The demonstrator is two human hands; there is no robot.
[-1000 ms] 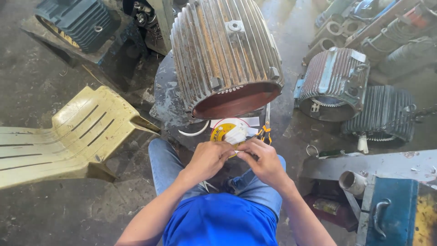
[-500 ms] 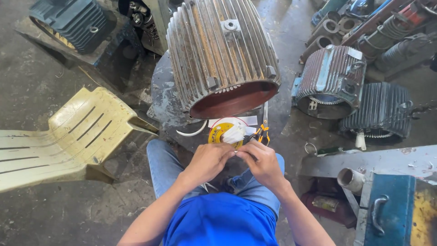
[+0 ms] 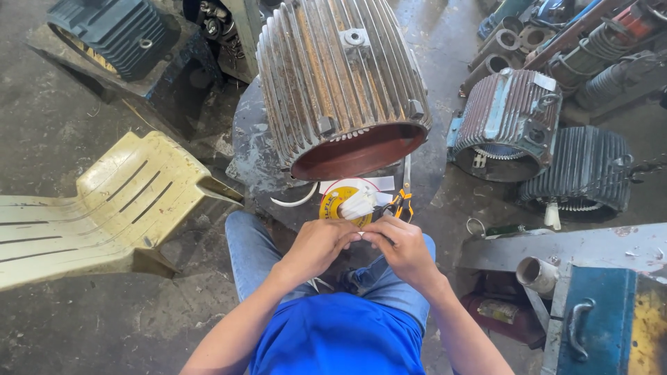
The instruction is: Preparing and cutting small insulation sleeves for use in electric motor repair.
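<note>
My left hand [image 3: 321,244] and my right hand [image 3: 404,248] meet over my lap, fingertips pinched together on a small white piece [image 3: 362,235] that is mostly hidden. Just beyond them a yellow roll of tape [image 3: 338,204] with white paper on it lies on a round dark table [image 3: 251,146]. Pliers with orange and black handles [image 3: 401,203] lie beside the roll. A large ribbed motor housing [image 3: 340,83] with a reddish open end rests on the table, facing me.
A cream plastic chair [image 3: 104,208] lies tipped at the left. A dark ribbed housing [image 3: 104,28] sits at top left. Two more ribbed motor bodies [image 3: 507,121] [image 3: 580,173] are at the right, with pipes behind. A blue metal box [image 3: 604,312] stands at lower right.
Both hands have stayed together over my lap with only slight finger movement. The view has shifted a little.
</note>
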